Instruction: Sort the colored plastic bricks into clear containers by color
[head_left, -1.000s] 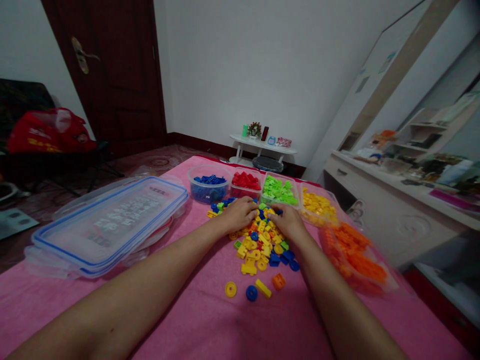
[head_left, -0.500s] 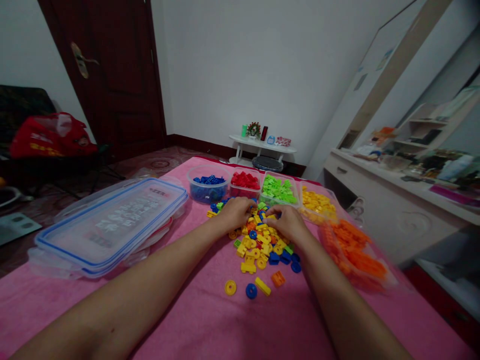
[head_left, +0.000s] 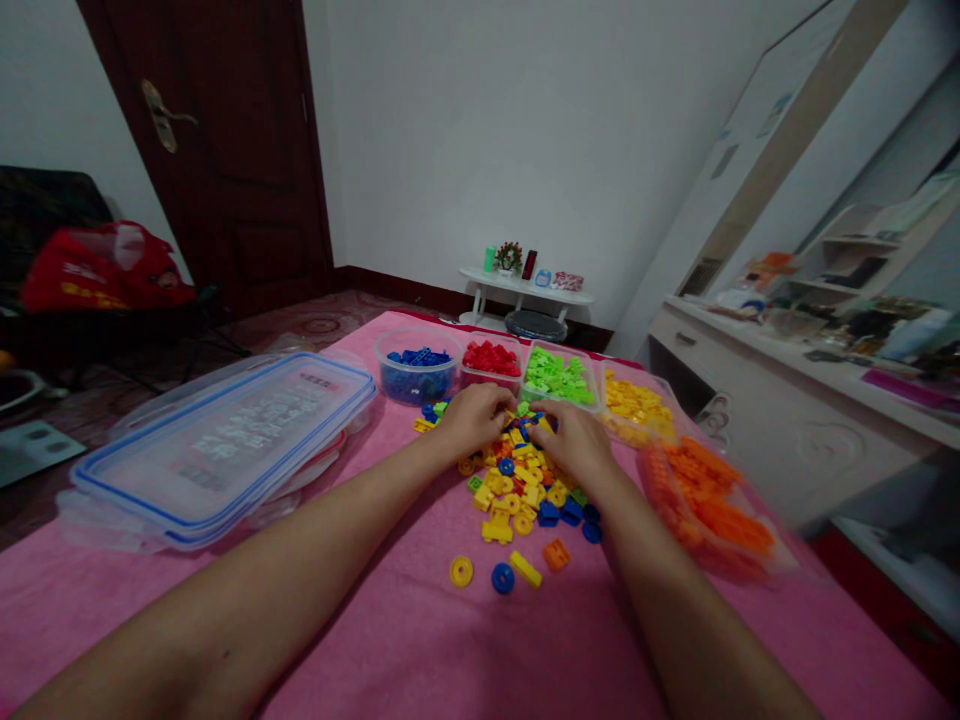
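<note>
A mixed pile of toy building blocks (head_left: 525,475), mostly yellow with some blue, green, red and orange, lies on the pink cloth (head_left: 420,640). My left hand (head_left: 480,415) reaches into the far left part of the pile, its fingers curled and bent down. Opposite it, my right hand (head_left: 576,440) is curled over the far right part, thumb and fingers closing around small pieces. What the fingertips hold is too small and too covered to name. In front of the pile lie a yellow wheel (head_left: 461,571), a blue wheel (head_left: 502,578), a yellow bar (head_left: 526,569) and an orange block (head_left: 556,555).
Behind the pile stand clear tubs of blue pieces (head_left: 418,375), red pieces (head_left: 491,358), green pieces (head_left: 557,375) and yellow pieces (head_left: 637,408). An orange-filled tub (head_left: 712,510) is at right. Stacked blue-rimmed lids (head_left: 232,450) lie at left.
My right hand has shifted slightly away from me and to the left, its fingers closer to the left hand. My left hand is slightly farther forward over the pile.
</note>
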